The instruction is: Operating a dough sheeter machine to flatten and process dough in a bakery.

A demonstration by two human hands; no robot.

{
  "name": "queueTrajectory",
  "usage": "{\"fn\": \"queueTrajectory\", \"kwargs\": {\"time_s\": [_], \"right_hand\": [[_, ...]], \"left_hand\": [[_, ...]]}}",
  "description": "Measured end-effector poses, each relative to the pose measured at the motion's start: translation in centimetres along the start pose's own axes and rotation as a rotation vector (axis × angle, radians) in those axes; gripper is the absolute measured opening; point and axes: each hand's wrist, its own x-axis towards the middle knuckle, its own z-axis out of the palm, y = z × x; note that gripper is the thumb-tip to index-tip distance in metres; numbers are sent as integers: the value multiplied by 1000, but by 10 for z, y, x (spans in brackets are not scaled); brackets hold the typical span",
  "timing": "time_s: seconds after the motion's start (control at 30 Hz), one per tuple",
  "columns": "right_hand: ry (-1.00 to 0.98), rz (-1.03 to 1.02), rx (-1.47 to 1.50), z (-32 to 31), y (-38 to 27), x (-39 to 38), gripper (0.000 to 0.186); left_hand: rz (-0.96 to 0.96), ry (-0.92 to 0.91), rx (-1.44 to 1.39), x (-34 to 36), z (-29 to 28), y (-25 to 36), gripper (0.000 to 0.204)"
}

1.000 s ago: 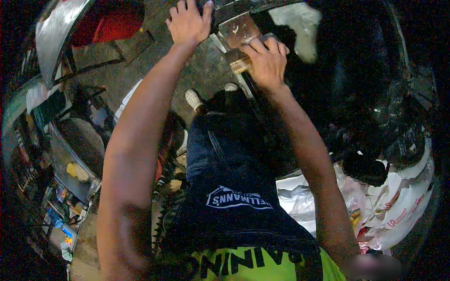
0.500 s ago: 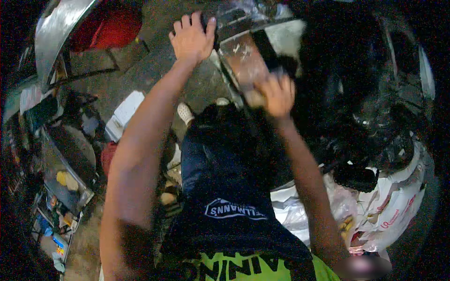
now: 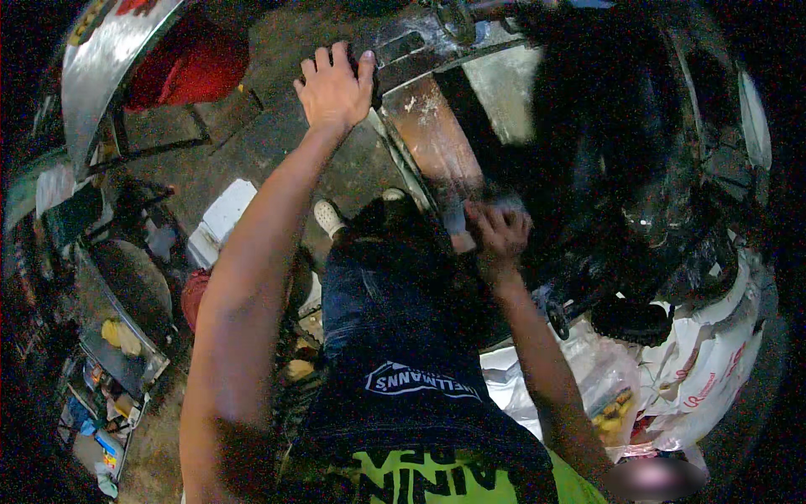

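Observation:
My left hand [image 3: 336,91] rests with fingers spread at the far corner of a dark metal frame [image 3: 411,63]. My right hand [image 3: 502,239] is closed, fingers curled, at the near end of a worn brown strip of panel [image 3: 432,126]. Something pale grey and blurred [image 3: 456,220] shows beside its fingers; I cannot make out what it is. The brown strip has scuffed, lighter patches. Beyond it lie a black gap and a pale panel [image 3: 504,88].
White plastic bags [image 3: 688,370] and a black ridged wheel-like piece [image 3: 634,319] lie at the near right. To the left are a white box [image 3: 222,220], a red chair seat [image 3: 189,67] and a cluttered tray [image 3: 101,420]. My light shoes [image 3: 327,218] stand on the floor.
My right hand has moved nearer along the brown strip, to its near end, its fingers now curled more. The left hand stays by the far corner. The view has shifted slightly.

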Motion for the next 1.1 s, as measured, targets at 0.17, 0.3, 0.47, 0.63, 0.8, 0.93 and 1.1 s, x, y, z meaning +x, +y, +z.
{"fn": "queueTrajectory", "kwargs": {"time_s": [0.17,0.3,0.47,0.63,0.8,0.93,1.1], "right_hand": [[10,-63,-48,37,17,57,22],[-48,-65,9,37,5,90,20],[47,-40,3,14,-5,-1,20],[-26,-28,0,37,2,115,25],[87,-56,-14,40,17,31,23],[-23,78,34,-28,-16,-25,23],[-49,121,5,36,26,44,26]], "left_hand": [[-2,-12,8,2,2,11,55],[33,38,-12,-1,7,-2,54],[-9,36,46,-2,-8,-6,55],[21,13,18,0,5,0,56],[36,47,-13,3,7,-5,57],[6,35,56,0,0,-13,57],[38,37,42,9,7,-2,57]]}}
